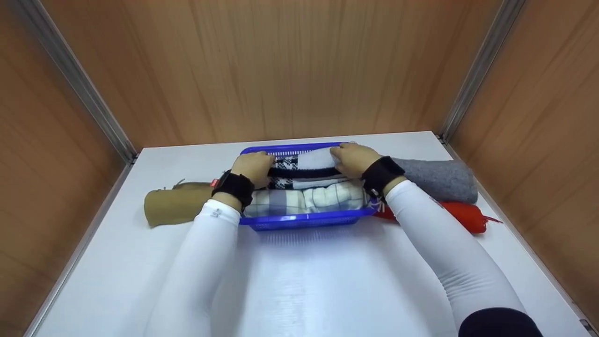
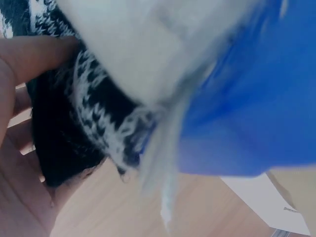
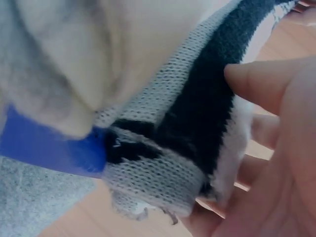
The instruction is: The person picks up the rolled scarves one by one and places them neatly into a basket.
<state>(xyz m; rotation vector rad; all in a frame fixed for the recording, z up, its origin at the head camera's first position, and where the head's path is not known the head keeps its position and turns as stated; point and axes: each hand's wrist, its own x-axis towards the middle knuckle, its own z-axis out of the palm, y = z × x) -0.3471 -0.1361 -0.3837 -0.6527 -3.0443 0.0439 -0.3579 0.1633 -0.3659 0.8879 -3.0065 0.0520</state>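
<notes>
A folded black-and-white knit scarf (image 1: 309, 173) lies at the back of a blue plastic basket (image 1: 309, 216). My left hand (image 1: 254, 168) grips its left end, thumb (image 2: 47, 54) on the front and fingers behind the knit. At the other end, my right hand (image 1: 356, 159) holds the scarf (image 3: 202, 103) the same way, its thumb (image 3: 256, 81) pressing the black stripe. Cream plaid rolled cloth (image 1: 281, 202) fills the front of the basket, and pale fringe (image 2: 165, 158) hangs from it in the left wrist view.
A tan cloth roll (image 1: 175, 206) lies left of the basket. To the right are a grey roll (image 1: 435, 180) and a red roll (image 1: 465, 217) with a tassel. Wooden panels (image 1: 290, 70) enclose the white table (image 1: 290, 281) at the back and sides.
</notes>
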